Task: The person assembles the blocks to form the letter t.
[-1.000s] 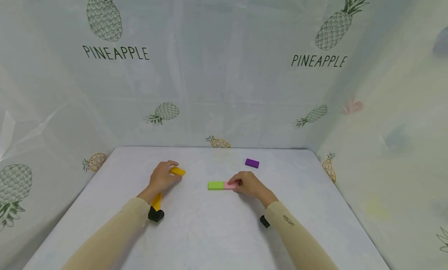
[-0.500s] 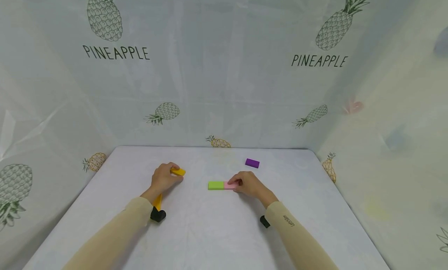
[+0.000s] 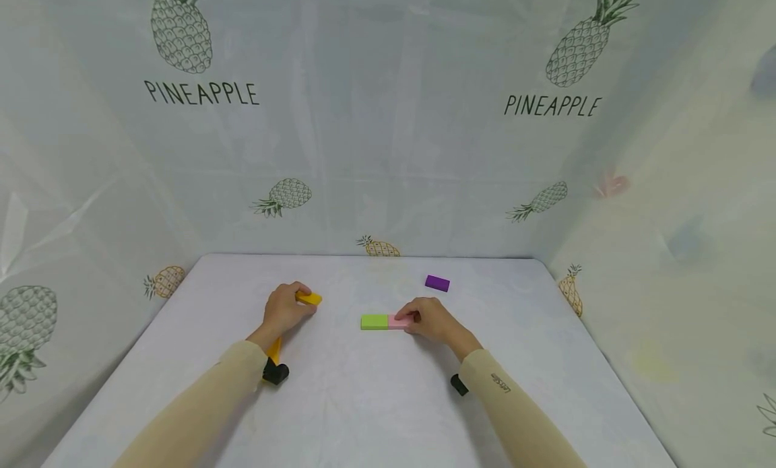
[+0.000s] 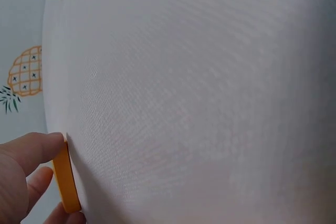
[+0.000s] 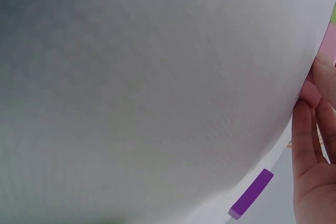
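Note:
In the head view my left hand [image 3: 285, 308] grips a flat yellow block [image 3: 310, 297] on the left part of the white table. The left wrist view shows that block [image 4: 66, 179] on its narrow edge side, with thumb and fingers at its ends. Nearer the middle, a light green block [image 3: 374, 322] and a pink block [image 3: 398, 322] lie end to end in a row. My right hand [image 3: 432, 318] pinches the pink block at its right end, covering part of it. Fingers and thumb also hold the pink block [image 5: 311, 94] in the right wrist view.
A purple block [image 3: 437, 283] lies alone toward the table's back, behind my right hand. The white table [image 3: 351, 400] ends at a pineapple-print curtain [image 3: 388, 145] at the back and sides. Black camera mounts [image 3: 275, 372] sit under the wrists.
My left hand has shifted very slightly to the right, with the yellow block hardly moving. The right hand and the pink, green and purple blocks stay where they were.

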### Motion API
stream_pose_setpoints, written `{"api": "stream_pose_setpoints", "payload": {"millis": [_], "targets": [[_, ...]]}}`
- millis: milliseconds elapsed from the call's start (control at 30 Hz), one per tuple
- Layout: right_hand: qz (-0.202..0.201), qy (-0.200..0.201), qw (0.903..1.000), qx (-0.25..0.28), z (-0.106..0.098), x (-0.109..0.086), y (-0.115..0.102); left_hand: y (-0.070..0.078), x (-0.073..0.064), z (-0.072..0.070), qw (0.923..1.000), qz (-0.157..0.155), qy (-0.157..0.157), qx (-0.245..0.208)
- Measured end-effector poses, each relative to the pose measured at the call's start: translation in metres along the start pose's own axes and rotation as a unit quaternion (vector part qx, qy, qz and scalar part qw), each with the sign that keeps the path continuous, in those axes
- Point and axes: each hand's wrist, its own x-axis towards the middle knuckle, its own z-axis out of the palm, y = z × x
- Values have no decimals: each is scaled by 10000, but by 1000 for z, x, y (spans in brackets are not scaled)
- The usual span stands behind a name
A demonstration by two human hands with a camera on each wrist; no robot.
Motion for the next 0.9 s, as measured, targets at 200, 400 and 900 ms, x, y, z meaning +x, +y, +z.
{"api": "stream_pose_setpoints", "payload": {"millis": [200,400,900], "targets": [[-17,45,10000,-46,1,0,1,-1,1,0,9999,96,49,36],[-1,83,9999,-100,4,2,2,-3,4,0,9999,39,-18,113],[-13,56,10000,-80,3,1,1,-5,7,-1,9999,109,4,97]]}}
